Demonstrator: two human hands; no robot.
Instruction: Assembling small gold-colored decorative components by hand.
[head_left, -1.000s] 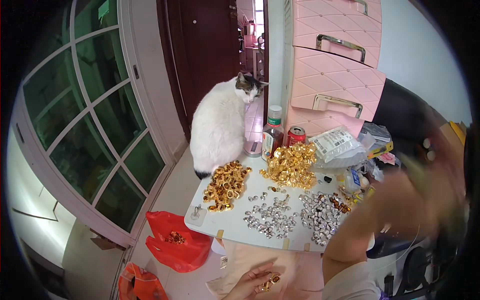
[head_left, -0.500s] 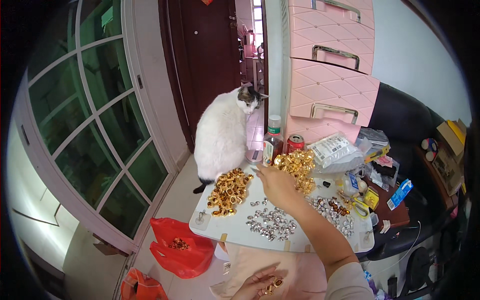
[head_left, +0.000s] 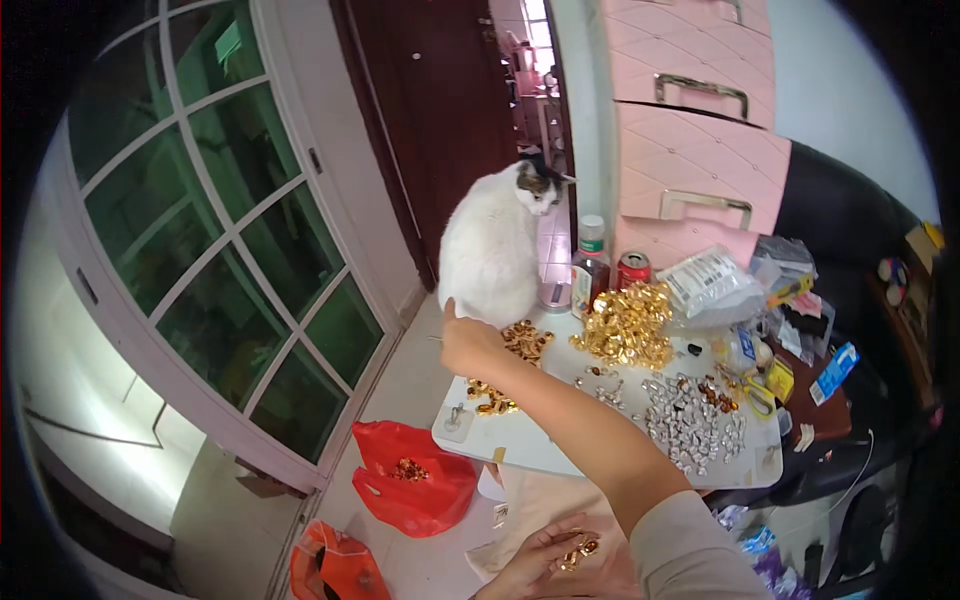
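Observation:
Near the bottom of the view, my left hand holds several small gold-coloured pieces, some with amber stones. My right arm stretches across the white table to its left side. There my right hand is in front of the white cat, one finger pointing up; a thin dark thing sticks out beside it, too small to name. A heap of gold ring-like pieces is partly hidden behind that hand and forearm. Farther right are a bigger gold heap and silver-coloured stones spread on the tabletop.
Past the gold heap stand a bottle and a red can. Plastic packages, yellow-handled scissors and a blue box crowd the right. A red bag with gold pieces lies on the floor at left; an orange-red bag is nearer.
My right hand has moved left from the bigger gold heap to the table's left side by the cat. My left hand still holds its pieces. The whole view has shifted.

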